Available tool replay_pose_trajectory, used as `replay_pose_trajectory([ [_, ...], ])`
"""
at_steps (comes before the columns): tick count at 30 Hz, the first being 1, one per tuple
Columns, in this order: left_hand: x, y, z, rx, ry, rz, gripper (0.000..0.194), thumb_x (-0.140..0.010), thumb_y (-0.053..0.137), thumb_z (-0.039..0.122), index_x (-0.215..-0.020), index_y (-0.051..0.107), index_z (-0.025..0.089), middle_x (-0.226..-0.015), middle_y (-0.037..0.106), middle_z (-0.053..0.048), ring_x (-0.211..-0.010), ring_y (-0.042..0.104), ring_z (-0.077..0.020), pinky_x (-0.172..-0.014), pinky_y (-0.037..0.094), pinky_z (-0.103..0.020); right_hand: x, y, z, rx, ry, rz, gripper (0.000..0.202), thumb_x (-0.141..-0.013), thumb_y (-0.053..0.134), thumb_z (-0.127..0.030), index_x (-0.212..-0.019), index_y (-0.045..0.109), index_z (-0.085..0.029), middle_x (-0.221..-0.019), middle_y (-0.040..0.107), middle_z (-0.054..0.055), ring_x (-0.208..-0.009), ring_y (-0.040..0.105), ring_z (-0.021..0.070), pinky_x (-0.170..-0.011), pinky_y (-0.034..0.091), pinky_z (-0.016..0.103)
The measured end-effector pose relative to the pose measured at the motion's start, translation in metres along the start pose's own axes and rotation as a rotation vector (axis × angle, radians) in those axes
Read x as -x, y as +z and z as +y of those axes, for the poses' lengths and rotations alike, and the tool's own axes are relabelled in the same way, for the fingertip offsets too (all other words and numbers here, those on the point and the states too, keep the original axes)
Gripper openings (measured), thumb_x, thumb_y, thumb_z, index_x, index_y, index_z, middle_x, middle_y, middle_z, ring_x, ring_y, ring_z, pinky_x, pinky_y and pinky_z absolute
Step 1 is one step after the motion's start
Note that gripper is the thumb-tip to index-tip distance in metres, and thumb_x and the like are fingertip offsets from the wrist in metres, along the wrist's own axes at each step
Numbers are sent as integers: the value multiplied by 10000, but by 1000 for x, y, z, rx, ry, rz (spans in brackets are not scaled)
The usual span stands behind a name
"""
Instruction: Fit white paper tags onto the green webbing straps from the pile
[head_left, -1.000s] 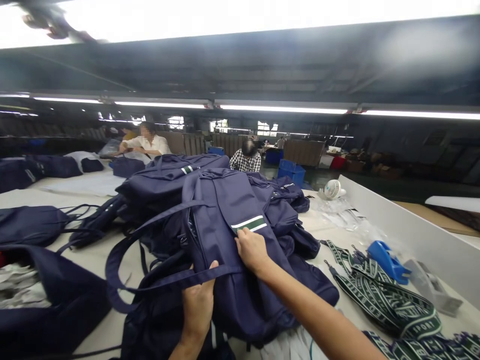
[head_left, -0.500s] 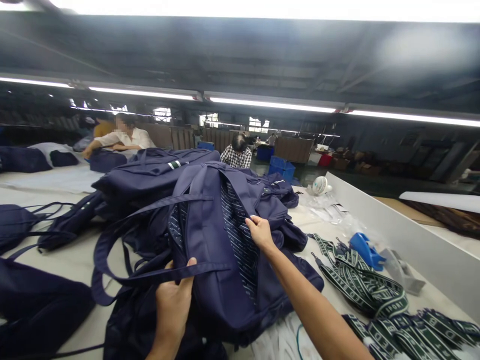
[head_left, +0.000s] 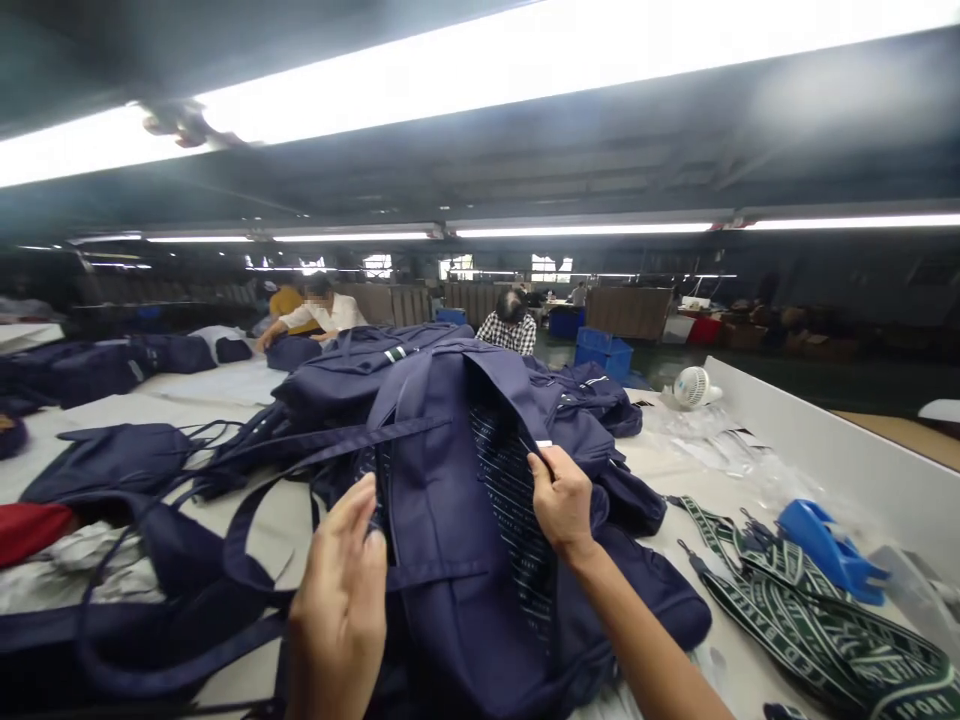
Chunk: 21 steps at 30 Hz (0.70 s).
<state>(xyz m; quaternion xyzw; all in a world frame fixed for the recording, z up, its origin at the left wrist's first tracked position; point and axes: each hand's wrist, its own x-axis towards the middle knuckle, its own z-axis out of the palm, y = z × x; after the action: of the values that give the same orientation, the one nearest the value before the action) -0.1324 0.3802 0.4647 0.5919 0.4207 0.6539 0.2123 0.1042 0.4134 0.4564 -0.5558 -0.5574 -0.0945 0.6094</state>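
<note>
Pale worktable [head_left: 654, 456] bears a navy duffel bag [head_left: 442, 500] near centre; my right hand [head_left: 562, 500] grips its lifted flap [head_left: 511, 380], seemingly to spread it; my left hand [head_left: 341, 600], loose and empty, likely needs a steadying hold next.

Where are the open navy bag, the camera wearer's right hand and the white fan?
Open navy bag [head_left: 448, 510]: head view, plain outer fabric.
Right hand [head_left: 564, 502]: head view, back of the hand.
White fan [head_left: 691, 388]: head view, round grille.

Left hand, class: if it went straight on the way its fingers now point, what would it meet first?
The left hand would probably meet the long navy fabric strap of the large navy fabric bag, though the depth between them is unclear.
</note>
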Motion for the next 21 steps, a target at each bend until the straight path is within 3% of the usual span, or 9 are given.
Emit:
replay_pose_trajectory([
  [2, -19, 5, -5, 55, -208, -112, 479, -887, 541, 439, -1312, 530, 219, -1388, 556, -116, -1286, 518, -284, -1128, 372, -486, -1, -18, -16, 23, -87, 49, 258, -962, 463, -276, -776, 611, -176, -712, 570, 35, -649, 529, 167, -676, 425, 288],
  [5, -24, 6, -30, 79, -363, -73, 515, -820, 627, 470, -1246, 554, 191, -1264, 600, -127, -1238, 542, -300, -1129, 353, -531, -1, -44, -40, 17, -153, 90, 224, -966, 489, -237, -791, 611, -168, -704, 550, 16, -634, 516, 147, -654, 426, 265],
  [8, 5, 5, -56, 261, -538, 54, 445, -727, 751, 358, -1095, 563, 193, -1114, 629, -87, -1171, 585, -279, -1106, 400, -502, 1, -63, -57, -31, -78, 82, 195, -954, 528, -254, -811, 627, -166, -735, 566, 11, -662, 525, 143, -667, 429, 259],
  [11, 53, 10, -77, 381, -748, 85, 396, -686, 796, 203, -1001, 556, 197, -1064, 640, -71, -1157, 608, -257, -1099, 428, -448, 8, -76, -64, -110, 84, 57, 213, -932, 568, -323, -798, 639, -174, -718, 566, -3, -659, 514, 144, -651, 423, 258],
  [16, 119, 19, -103, 365, -978, -46, 464, -665, 789, 75, -1050, 545, 163, -1178, 622, -160, -1185, 608, -334, -1044, 480, -498, 26, -96, -60, -263, 392, 77, 278, -877, 632, -438, -846, 668, -165, -695, 577, -8, -645, 493, 145, -626, 423, 263],
  [19, 128, 19, -108, 338, -1129, -159, 478, -617, 848, 92, -999, 568, 150, -1212, 626, -184, -1257, 552, -353, -1052, 475, -467, 35, -107, -63, -368, 503, 123, 296, -846, 670, -450, -872, 681, -155, -710, 588, 0, -666, 501, 149, -634, 432, 267],
  [21, 124, 22, -107, 371, -1253, -268, 395, -637, 854, 137, -948, 610, 135, -1142, 674, -174, -1205, 600, -324, -1030, 494, -417, 38, -112, -69, -426, 531, 143, 292, -833, 683, -440, -852, 685, -149, -721, 604, 7, -669, 509, 149, -632, 438, 266],
])
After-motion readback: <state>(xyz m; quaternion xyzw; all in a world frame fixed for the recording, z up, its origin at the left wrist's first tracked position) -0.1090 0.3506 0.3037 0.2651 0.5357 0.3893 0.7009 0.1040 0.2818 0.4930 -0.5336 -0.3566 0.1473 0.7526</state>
